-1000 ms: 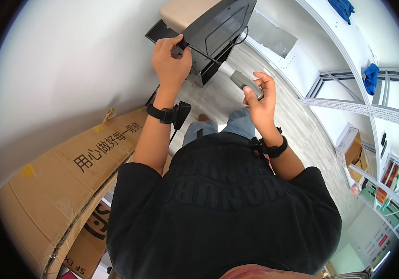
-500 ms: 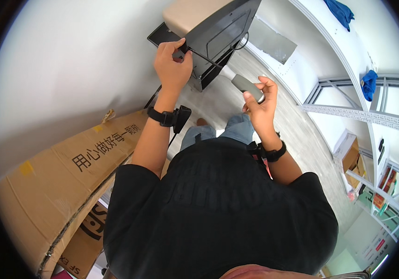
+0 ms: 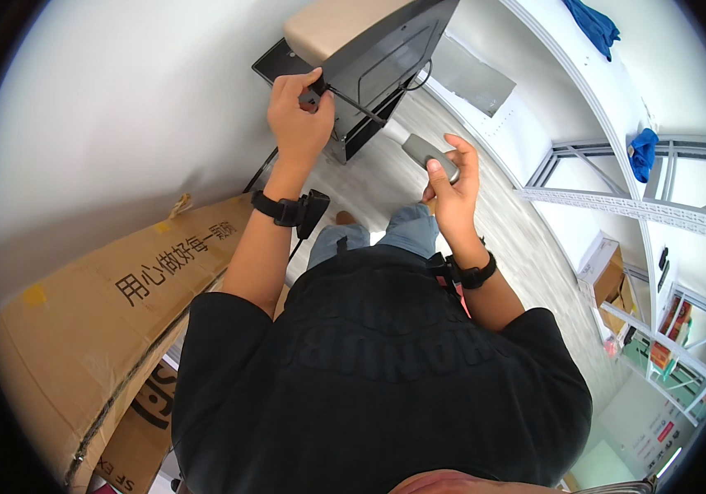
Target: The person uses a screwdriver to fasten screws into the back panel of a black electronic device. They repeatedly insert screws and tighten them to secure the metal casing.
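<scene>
A screwdriver (image 3: pixel 429 156) with a grey handle, a white collar and a long dark shaft points up and left. My right hand (image 3: pixel 455 191) is closed around its handle, thumb and fingers on opposite sides. At the shaft's far end, my left hand (image 3: pixel 300 123) pinches a small black piece, partly hidden by the fingers. The shaft's tip is hidden there too. Just beyond stands a piece of furniture with a beige rounded top (image 3: pixel 332 26) and a dark grey panel (image 3: pixel 394 67) facing me. The left fingers are at that panel's near left corner.
A white wall (image 3: pixel 122 107) rises on the left, with a long cardboard box (image 3: pixel 98 329) along it. White metal shelving (image 3: pixel 617 206) lines the right, holding blue cloth (image 3: pixel 642 155) and an open carton (image 3: pixel 608 280). A black cable (image 3: pixel 423 78) loops by the furniture.
The whole view has shifted slightly, and both hands appear a little farther left. Their hold on the screwdriver and the black piece looks the same.
</scene>
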A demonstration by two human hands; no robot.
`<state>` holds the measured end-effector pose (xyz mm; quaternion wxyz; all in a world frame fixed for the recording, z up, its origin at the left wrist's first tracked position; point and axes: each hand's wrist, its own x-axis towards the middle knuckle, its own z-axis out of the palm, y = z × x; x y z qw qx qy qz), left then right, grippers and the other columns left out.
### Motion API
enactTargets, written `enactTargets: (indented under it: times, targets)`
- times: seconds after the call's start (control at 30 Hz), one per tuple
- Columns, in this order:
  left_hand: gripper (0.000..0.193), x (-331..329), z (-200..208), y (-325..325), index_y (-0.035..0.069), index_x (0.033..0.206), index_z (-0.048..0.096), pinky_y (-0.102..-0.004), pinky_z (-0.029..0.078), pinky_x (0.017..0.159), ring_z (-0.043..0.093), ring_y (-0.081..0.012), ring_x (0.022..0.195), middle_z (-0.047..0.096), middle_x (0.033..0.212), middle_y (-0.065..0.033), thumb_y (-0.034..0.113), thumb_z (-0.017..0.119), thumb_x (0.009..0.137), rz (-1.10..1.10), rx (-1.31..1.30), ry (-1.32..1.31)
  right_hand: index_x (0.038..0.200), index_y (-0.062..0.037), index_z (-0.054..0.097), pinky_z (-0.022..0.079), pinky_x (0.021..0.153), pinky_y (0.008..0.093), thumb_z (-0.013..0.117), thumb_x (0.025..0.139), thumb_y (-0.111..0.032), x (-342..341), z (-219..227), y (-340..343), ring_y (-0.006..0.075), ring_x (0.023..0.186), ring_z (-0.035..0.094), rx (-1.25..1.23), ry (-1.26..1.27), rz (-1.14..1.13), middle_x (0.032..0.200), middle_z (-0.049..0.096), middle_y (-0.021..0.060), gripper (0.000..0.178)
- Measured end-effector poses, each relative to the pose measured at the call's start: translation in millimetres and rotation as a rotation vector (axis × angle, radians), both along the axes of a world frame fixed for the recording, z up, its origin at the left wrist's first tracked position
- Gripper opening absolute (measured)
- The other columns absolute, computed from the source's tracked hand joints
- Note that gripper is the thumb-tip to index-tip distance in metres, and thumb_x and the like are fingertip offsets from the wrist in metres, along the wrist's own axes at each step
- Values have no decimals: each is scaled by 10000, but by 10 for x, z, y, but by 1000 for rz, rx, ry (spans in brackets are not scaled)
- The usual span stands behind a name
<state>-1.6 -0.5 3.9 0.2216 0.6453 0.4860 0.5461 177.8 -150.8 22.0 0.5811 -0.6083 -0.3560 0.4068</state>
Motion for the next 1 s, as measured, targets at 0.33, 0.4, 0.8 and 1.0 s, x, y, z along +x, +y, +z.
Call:
enactTargets:
  times: [0.33, 0.4, 0.8, 1.0]
  targets:
    - [300, -28, 24, 16, 68, 981, 679, -233, 497, 553, 580, -139, 754, 587, 896, -37, -28, 701, 697, -16, -6, 16, 1243, -56, 439, 473, 482, 263, 582, 905, -50, -34, -82, 36, 120, 541, 544, 161, 144, -29, 1162, 472, 145, 366]
    - [299, -23, 18, 12, 67, 982, 677, -232, 495, 549, 582, -138, 756, 588, 894, -38, -29, 699, 700, -13, -4, 13, 1232, -46, 429, 465, 491, 246, 586, 912, -62, 16, -48, 12, 101, 552, 537, 82, 108, 23, 1107, 486, 124, 357]
    - [298, -14, -12, 28, 64, 980, 674, -228, 474, 528, 584, -141, 740, 588, 876, -38, -28, 696, 697, -1, 45, 2, 1140, -27, 463, 474, 537, 247, 565, 935, -87, -11, -87, 59, 121, 608, 569, 204, 37, -36, 887, 547, 78, 237]
    - [307, -25, -44, 33, 67, 981, 673, -235, 472, 522, 587, -144, 737, 591, 870, -39, -26, 701, 690, 18, 66, 14, 1189, -42, 425, 459, 546, 237, 558, 957, -201, 73, 99, -2, 99, 610, 525, -292, 31, 176, 994, 494, 84, 311]
